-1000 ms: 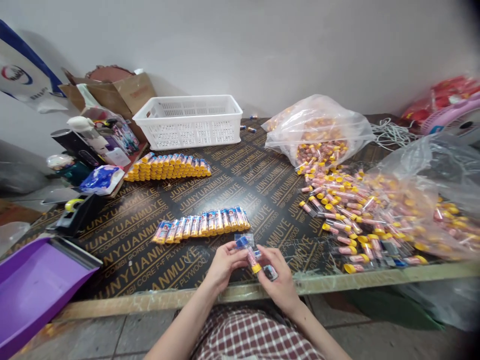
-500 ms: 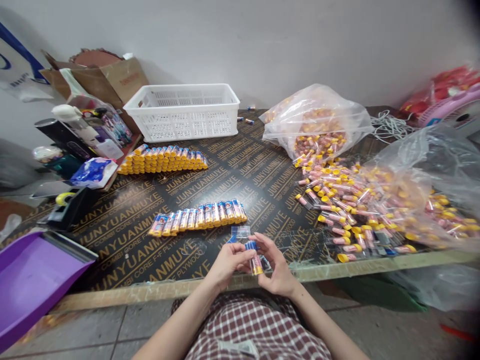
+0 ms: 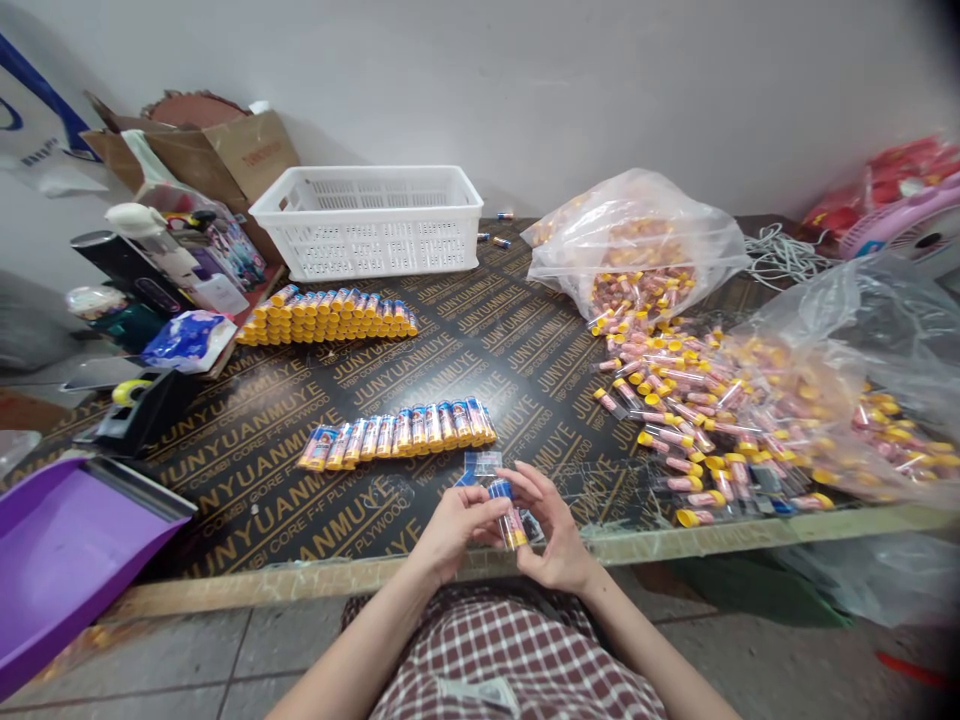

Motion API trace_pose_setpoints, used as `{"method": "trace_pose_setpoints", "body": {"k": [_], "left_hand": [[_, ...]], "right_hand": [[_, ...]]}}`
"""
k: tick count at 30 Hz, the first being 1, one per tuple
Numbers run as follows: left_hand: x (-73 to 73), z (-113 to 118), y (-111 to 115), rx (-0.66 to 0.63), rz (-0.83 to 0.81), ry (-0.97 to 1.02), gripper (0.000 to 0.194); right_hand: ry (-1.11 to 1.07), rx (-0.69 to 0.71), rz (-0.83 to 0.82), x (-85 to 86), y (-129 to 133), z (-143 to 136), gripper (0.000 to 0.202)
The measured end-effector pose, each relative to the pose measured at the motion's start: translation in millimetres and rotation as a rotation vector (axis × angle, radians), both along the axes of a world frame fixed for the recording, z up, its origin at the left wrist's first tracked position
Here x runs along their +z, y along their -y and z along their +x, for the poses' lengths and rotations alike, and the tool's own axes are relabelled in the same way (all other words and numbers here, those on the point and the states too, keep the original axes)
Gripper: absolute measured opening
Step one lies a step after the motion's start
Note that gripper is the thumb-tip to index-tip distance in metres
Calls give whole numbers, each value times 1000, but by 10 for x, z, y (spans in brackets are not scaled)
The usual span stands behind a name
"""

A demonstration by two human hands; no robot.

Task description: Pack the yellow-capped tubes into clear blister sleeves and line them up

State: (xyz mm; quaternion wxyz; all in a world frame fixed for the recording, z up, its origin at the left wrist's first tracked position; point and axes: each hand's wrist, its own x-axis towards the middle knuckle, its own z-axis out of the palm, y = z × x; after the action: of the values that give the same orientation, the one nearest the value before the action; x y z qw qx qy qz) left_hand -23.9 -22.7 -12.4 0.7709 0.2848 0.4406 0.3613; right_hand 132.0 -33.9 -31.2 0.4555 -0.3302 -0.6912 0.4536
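At the table's front edge, both hands hold one small clear tube with pink contents, a yellow end and a blue upper part. My left hand pinches it between thumb and fingers. My right hand curls round its other side, thumb near the yellow end. A clear and blue plastic piece lies just beyond my fingers. Farther out, a slanting row of labelled tubes rests on the table. Behind it, more such tubes are stacked in a neat pile.
Loose pink tubes with yellow caps spill from a clear plastic bag on the right. A white basket stands against the wall. To the left are a tape dispenser and a purple dustpan. A pink fan is far right.
The view has shifted very slightly. Both hands stay on the same tube, with barely any visible finger movement.
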Motion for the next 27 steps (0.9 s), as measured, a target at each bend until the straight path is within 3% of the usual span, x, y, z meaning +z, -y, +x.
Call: {"method": "trace_pose_setpoints", "body": {"k": [4, 6, 12, 16, 18, 21, 22, 24, 27], "left_hand": [[1, -85, -74, 51, 22, -5, 36], [23, -243, -188, 137, 95, -128, 37], [119, -1067, -648, 469, 372, -882, 36], [81, -1354, -825, 377, 480, -1325, 34], [49, -1315, -813, 397, 523, -1433, 33], [-24, -1062, -659, 487, 598, -1444, 33], [-64, -947, -584, 440, 628, -1405, 33], [-170, -717, -433, 218, 663, -1318, 30], [-347, -490, -273, -41, 616, -1302, 21]], "right_hand": [[63, 15, -5, 31, -38, -29, 86], [85, -7, 6, 32, -78, -15, 87], [187, -229, -9, -26, -210, 89, 72], [322, -227, 41, -57, -234, 109, 59], [378, -219, 72, -84, -243, 138, 52], [428, -291, 80, -147, -273, 236, 44], [436, -331, 79, -170, -287, 276, 41], [454, -408, 86, -212, -315, 355, 35], [501, -496, 139, -248, -362, 465, 29]]}}
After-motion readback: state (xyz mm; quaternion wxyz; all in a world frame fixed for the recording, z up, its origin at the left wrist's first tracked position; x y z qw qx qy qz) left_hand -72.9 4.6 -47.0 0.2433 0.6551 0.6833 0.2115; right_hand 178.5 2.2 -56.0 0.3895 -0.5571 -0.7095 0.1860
